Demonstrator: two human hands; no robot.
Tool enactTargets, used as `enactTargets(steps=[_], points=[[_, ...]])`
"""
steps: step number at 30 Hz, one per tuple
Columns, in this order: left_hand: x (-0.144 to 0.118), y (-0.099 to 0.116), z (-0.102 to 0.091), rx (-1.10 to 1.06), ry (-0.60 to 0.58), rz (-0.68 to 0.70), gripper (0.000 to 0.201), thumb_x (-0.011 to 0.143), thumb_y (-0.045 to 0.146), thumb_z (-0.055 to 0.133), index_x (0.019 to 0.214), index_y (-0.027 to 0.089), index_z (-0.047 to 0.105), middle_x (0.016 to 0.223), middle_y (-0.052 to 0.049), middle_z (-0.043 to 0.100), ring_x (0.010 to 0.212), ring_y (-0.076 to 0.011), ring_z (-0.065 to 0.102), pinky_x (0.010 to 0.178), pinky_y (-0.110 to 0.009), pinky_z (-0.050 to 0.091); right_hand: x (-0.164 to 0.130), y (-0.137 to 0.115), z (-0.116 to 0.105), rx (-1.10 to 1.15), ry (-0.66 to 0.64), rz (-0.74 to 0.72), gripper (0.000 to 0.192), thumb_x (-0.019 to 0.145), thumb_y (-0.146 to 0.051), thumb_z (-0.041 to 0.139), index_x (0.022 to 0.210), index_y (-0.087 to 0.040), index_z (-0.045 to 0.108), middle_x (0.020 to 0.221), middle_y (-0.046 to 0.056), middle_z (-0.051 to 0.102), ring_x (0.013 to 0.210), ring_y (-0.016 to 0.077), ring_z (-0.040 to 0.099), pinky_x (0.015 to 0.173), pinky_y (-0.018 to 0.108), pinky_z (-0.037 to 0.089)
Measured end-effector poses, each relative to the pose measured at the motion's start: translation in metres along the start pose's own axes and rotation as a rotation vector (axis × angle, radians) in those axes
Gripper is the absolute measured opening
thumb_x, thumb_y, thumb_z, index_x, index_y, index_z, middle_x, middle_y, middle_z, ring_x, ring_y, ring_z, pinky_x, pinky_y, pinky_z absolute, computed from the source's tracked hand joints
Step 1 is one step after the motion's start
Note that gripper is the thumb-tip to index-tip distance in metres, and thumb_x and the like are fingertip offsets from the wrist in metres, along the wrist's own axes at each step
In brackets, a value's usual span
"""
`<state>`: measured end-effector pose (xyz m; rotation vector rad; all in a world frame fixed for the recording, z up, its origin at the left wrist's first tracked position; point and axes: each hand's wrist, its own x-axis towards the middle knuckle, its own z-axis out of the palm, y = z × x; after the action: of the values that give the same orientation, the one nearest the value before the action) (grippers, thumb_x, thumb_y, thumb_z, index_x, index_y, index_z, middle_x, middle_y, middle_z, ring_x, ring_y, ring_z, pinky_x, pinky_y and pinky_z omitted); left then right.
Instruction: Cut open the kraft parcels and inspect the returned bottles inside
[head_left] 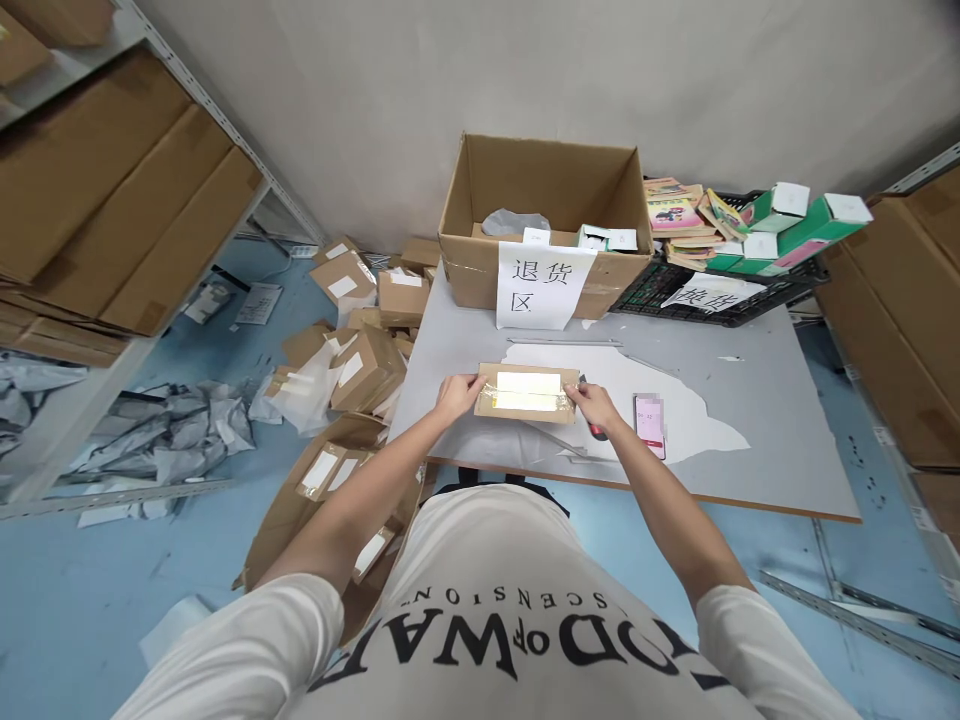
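Head cam only, looks fwd and steeply down over table (pixel 750 400), close; wide lens, edges probably warped.

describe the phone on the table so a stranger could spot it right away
Start at the grey table and the torn white sheet on it. The phone lies flat there, just right of the right hand. Its pink case sets it apart from the brown parcel.

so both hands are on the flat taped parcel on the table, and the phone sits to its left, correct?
Not quite. In the head view both the left hand and right hand grip the flat taped parcel on the table, but the phone lies to its right, beside the right hand.
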<state>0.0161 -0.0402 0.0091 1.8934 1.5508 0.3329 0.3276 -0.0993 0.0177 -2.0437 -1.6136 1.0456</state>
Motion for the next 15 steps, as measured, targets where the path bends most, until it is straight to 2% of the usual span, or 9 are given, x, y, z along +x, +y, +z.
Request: enactTargets(steps=[4,8,11,15], points=[[0.014,0.005,0.001,0.04,-0.02,-0.078,0.06,0.086,0.061,0.037,0.079,0.014,0.074,0.063,-0.006,0.066,0.066,-0.0181,0.059,0.055,-0.025,0.031,0.01,-0.002,0.0,-0.012,-0.019,0.056,0.048,0.083,-0.06,0.044,0.066,-0.018,0.062,0.069,0.006,0.066,0.072,0.0196,0.06,0.066,0.026,0.042],[0.017,-0.001,0.009,0.056,-0.062,-0.098,0.061,0.085,0.062,0.037,0.071,0.015,0.074,0.057,-0.006,0.062,0.063,-0.0182,0.057,0.054,-0.026,0.029,0.017,0.004,0.008,0.004,-0.063,0.101,0.053,0.079,-0.066,0.046,0.055,-0.02,0.053,0.06,0.004,0.061,0.065,0.0179,0.057,0.064,0.026,0.043],[0.015,-0.006,0.015,0.044,-0.074,-0.098,0.061,0.084,0.063,0.038,0.069,0.017,0.073,0.057,-0.005,0.062,0.061,-0.0174,0.056,0.053,-0.026,0.029,0.019,0.01,0.014,0.036,-0.078,0.126,0.053,0.078,-0.067,0.047,0.053,-0.02,0.052,0.06,0.004,0.061,0.063,0.0177,0.057,0.065,0.028,0.044],[0.015,-0.01,0.019,-0.005,-0.064,-0.084,0.055,0.083,0.062,0.043,0.076,0.017,0.074,0.061,-0.004,0.065,0.066,-0.018,0.057,0.055,-0.024,0.032,0.02,0.019,0.018,0.126,-0.072,0.135,0.05,0.076,-0.067,0.051,0.06,-0.02,0.058,0.064,0.004,0.063,0.067,0.0183,0.059,0.068,0.029,0.045]])
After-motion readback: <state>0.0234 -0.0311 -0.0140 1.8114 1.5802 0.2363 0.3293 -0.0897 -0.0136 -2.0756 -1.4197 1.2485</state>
